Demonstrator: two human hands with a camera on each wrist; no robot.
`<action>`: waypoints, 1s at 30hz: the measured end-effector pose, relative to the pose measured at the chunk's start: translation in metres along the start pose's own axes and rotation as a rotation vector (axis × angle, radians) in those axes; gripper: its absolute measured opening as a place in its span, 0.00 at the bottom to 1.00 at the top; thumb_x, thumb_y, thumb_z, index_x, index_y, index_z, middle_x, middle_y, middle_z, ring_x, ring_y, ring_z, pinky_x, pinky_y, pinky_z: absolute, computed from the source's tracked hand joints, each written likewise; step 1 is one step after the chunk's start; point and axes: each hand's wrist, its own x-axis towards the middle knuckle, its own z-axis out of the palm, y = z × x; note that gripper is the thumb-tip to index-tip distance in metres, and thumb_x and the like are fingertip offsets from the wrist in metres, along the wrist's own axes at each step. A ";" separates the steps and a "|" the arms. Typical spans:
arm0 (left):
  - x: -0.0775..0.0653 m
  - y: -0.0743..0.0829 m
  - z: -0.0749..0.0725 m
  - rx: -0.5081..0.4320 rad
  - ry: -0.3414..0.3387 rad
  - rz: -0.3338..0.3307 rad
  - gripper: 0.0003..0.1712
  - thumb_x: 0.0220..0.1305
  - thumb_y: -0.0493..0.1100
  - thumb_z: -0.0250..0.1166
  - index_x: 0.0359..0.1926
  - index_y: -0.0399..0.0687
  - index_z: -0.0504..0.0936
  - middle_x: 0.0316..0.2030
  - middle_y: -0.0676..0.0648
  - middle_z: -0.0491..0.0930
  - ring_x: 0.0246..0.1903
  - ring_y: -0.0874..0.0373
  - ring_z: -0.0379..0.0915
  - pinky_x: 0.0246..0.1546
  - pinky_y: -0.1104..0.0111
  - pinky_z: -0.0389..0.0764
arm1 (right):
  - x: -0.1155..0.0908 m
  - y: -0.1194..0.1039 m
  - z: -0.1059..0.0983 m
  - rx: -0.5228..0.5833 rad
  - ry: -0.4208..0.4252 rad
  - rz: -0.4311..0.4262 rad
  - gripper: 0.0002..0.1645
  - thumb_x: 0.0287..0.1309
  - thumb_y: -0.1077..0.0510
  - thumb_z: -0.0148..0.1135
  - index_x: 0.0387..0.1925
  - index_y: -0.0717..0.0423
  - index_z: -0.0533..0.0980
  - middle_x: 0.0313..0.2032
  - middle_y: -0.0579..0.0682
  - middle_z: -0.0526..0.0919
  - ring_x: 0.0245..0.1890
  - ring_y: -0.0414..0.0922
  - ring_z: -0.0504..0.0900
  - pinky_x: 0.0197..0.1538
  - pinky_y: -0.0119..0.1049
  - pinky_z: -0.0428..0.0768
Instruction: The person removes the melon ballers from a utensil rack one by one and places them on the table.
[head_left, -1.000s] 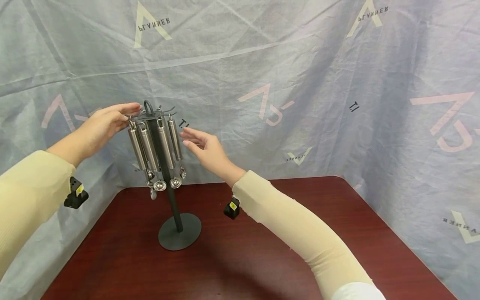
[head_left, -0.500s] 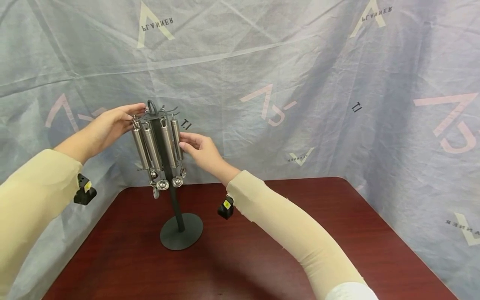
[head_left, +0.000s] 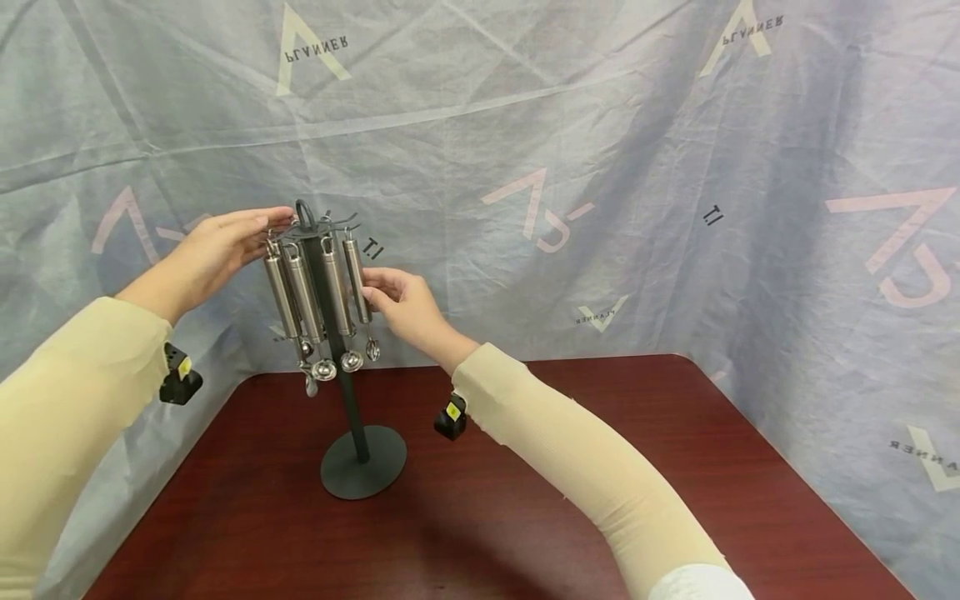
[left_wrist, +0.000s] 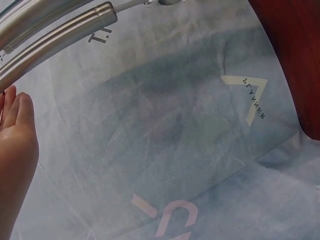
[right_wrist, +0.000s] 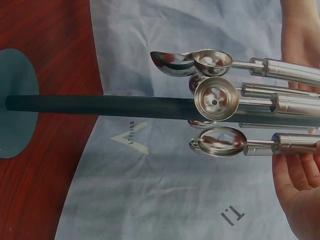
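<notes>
A dark metal stand carries several steel scoops hung from hooks at its top. My right hand pinches the handle of the rightmost scoop between thumb and fingers. That scoop hangs slightly tilted, its small bowl facing the right wrist camera. My left hand is raised at the stand's top left, its fingers straight beside the hooks; fingertips are partly hidden behind the rack. The left wrist view shows its fingers just below a steel handle.
The stand's round base rests on a reddish-brown table. Behind hangs a grey printed cloth. Other scoops hang close together on the left and front. A pointed scoop head sticks out beside the round bowls.
My right hand has moved left onto the rightmost scoop's handle, and that scoop's lower end has swung a little right. The left hand stays by the rack's top, its thumb slightly higher.
</notes>
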 end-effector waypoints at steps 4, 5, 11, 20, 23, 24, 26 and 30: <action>0.000 0.001 0.001 0.050 0.034 -0.028 0.18 0.73 0.51 0.54 0.60 0.64 0.77 0.51 0.70 0.78 0.52 0.79 0.71 0.73 0.69 0.54 | -0.001 0.000 0.000 0.008 0.000 0.004 0.20 0.68 0.64 0.55 0.59 0.62 0.74 0.50 0.60 0.83 0.46 0.52 0.85 0.49 0.35 0.83; 0.000 0.002 0.001 0.061 0.039 -0.036 0.17 0.73 0.51 0.54 0.60 0.64 0.77 0.51 0.70 0.77 0.52 0.79 0.70 0.72 0.71 0.57 | -0.001 0.000 0.000 0.007 0.000 0.008 0.20 0.67 0.64 0.56 0.59 0.62 0.75 0.50 0.59 0.83 0.46 0.51 0.85 0.48 0.33 0.83; 0.002 0.001 0.002 0.014 0.039 -0.016 0.15 0.73 0.47 0.53 0.56 0.64 0.80 0.49 0.69 0.79 0.51 0.77 0.71 0.53 0.80 0.69 | -0.001 -0.001 -0.002 0.011 0.000 0.008 0.19 0.67 0.64 0.56 0.57 0.63 0.75 0.49 0.60 0.83 0.46 0.52 0.85 0.45 0.28 0.83; 0.006 -0.001 0.001 -0.102 -0.010 0.044 0.16 0.74 0.41 0.52 0.50 0.62 0.84 0.49 0.65 0.82 0.50 0.74 0.75 0.48 0.81 0.73 | 0.000 -0.007 -0.008 0.039 0.023 0.002 0.17 0.65 0.66 0.58 0.54 0.67 0.76 0.47 0.64 0.83 0.43 0.52 0.84 0.43 0.29 0.83; 0.008 -0.002 -0.001 -0.121 -0.024 0.046 0.17 0.74 0.39 0.51 0.49 0.62 0.84 0.49 0.65 0.81 0.51 0.74 0.75 0.49 0.81 0.73 | 0.002 -0.009 -0.009 0.069 0.033 -0.010 0.17 0.64 0.67 0.58 0.53 0.70 0.75 0.47 0.66 0.82 0.42 0.53 0.83 0.44 0.33 0.84; 0.009 -0.002 -0.001 -0.120 -0.026 0.043 0.18 0.74 0.38 0.51 0.49 0.63 0.84 0.49 0.66 0.81 0.50 0.74 0.75 0.48 0.81 0.73 | 0.002 -0.010 -0.010 0.076 0.033 -0.013 0.17 0.64 0.68 0.58 0.53 0.70 0.75 0.47 0.66 0.82 0.42 0.54 0.83 0.45 0.36 0.85; 0.010 -0.002 -0.002 -0.109 -0.023 0.036 0.19 0.74 0.37 0.50 0.48 0.63 0.84 0.48 0.66 0.82 0.50 0.74 0.75 0.48 0.81 0.73 | 0.002 -0.012 -0.011 0.084 0.038 -0.009 0.16 0.64 0.68 0.58 0.53 0.70 0.75 0.47 0.66 0.82 0.42 0.53 0.83 0.47 0.40 0.84; 0.012 -0.001 -0.004 -0.058 -0.021 0.006 0.20 0.74 0.36 0.47 0.49 0.64 0.82 0.47 0.66 0.80 0.50 0.74 0.74 0.50 0.80 0.73 | 0.001 -0.014 -0.013 0.099 0.053 0.011 0.17 0.63 0.68 0.59 0.53 0.69 0.75 0.47 0.65 0.82 0.43 0.52 0.84 0.47 0.39 0.85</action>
